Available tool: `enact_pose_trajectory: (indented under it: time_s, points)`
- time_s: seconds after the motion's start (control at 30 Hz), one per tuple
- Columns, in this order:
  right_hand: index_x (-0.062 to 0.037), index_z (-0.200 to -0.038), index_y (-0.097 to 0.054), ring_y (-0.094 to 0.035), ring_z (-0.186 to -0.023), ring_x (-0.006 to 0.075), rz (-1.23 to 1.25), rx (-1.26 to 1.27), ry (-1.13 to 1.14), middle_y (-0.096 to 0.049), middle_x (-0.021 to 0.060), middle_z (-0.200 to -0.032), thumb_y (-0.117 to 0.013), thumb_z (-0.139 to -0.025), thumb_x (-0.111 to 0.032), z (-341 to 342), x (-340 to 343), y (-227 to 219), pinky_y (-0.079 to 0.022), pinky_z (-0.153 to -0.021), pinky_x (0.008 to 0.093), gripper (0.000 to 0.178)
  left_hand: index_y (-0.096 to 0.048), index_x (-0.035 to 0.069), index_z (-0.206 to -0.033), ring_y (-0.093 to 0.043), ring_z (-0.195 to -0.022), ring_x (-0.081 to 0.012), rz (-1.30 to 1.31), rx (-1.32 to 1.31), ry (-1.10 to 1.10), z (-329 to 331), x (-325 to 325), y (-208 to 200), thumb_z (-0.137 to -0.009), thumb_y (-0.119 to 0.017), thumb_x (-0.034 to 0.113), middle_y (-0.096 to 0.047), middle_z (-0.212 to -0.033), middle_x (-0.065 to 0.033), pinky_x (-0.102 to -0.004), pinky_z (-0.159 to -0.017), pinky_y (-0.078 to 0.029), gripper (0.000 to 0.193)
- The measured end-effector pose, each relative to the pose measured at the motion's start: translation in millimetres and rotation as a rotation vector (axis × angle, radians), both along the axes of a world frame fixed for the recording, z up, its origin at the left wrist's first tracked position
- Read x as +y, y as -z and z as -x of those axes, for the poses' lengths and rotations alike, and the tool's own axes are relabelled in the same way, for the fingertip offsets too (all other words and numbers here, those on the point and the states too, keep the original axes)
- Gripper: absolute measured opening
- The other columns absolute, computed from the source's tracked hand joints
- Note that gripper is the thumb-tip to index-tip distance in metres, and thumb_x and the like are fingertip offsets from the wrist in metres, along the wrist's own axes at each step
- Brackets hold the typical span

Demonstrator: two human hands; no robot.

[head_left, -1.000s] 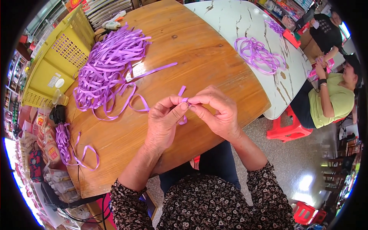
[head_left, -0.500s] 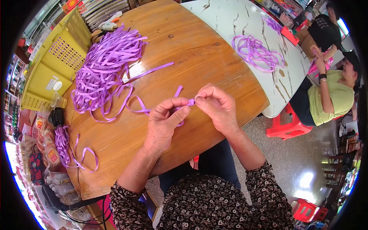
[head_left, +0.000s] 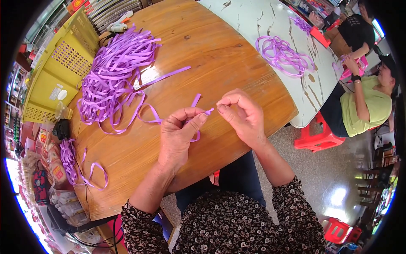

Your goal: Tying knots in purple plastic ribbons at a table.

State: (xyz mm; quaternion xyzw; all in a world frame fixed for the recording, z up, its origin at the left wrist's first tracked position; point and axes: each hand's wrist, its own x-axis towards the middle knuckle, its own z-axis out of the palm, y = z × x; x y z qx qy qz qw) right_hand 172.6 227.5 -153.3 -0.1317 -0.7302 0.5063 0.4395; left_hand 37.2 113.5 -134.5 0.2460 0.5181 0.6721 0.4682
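Note:
A small folded or knotted end of purple ribbon [head_left: 209, 111] sticks out between the thumb and forefinger of my left hand [head_left: 179, 131], which pinches it above the wooden table. Just right of that tip is my right hand [head_left: 243, 116], thumb and forefinger closed together, a narrow gap from the ribbon; whether anything is between them is too small to tell. From my left hand, the ribbon strand runs left along the table toward a large heap of purple ribbon [head_left: 114, 76]. A short tail [head_left: 196, 100] shows behind my fingers.
A yellow plastic basket [head_left: 63, 80] stands at the left, with a clear cup [head_left: 63, 111] beside it. A smaller purple bundle [head_left: 68, 158] lies nearer. Looped ribbon [head_left: 283, 57] rests on a white marbled table [head_left: 237, 19]. Two people sit at the right; one wears lime green [head_left: 368, 106].
My right fingertips have come off the ribbon's folded end and moved slightly right. My left hand keeps its pinch, shifting a little left. At the right, the people's hands have moved.

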Motion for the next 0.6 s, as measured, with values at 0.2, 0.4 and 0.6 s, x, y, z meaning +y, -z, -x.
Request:
enact_pose_trajectory:
  time_s: [0.2, 0.4, 0.6]
  points:
    - [-0.0077, -0.104, -0.066, -0.056, -0.083, 0.0208, -0.751, -0.199, 0.138, -0.06, 0.0051, -0.093, -0.073, -0.07, -0.005, 3.1, -6.4, -28.5, -0.044, -0.072, 0.0327, 0.035, -0.067, 0.004, -0.093, -0.043, -0.056, 0.0004, -0.023, -0.033, 0.036, 0.9, 0.1, 0.3, -0.083, -0.068, 0.006, -0.06, -0.071, 0.0056, -0.0162, -0.048, -0.031, 0.01]
    - [-0.0055, -0.092, -0.066, -0.055, -0.075, 0.02, -0.904, -0.281, 0.142, -0.059, 0.0019, -0.082, -0.072, -0.064, -0.003, -4.3, 0.9, -25.3, -0.042, -0.068, 0.0337, 0.028, -0.066, 0.003, -0.093, -0.046, -0.059, -0.0014, -0.034, 0.016, 0.027, 0.9, -0.6, 3.2, -0.084, -0.065, 0.004, -0.062, -0.073, 0.0035, -0.0149, -0.05, -0.033, 0.009]
    - [-0.0059, -0.085, -0.064, -0.054, -0.073, 0.0211, -0.979, -0.361, 0.113, -0.057, 0.0024, -0.078, -0.071, -0.064, -0.003, -21.1, 9.9, -27.1, -0.041, -0.068, 0.0343, 0.022, -0.067, 0.002, -0.088, -0.048, -0.06, -0.002, 0.004, 0.307, 0.038, -1.7, -3.6, 6.5, -0.085, -0.064, 0.002, -0.057, -0.068, 0.005, -0.0168, -0.052, -0.037, 0.004]
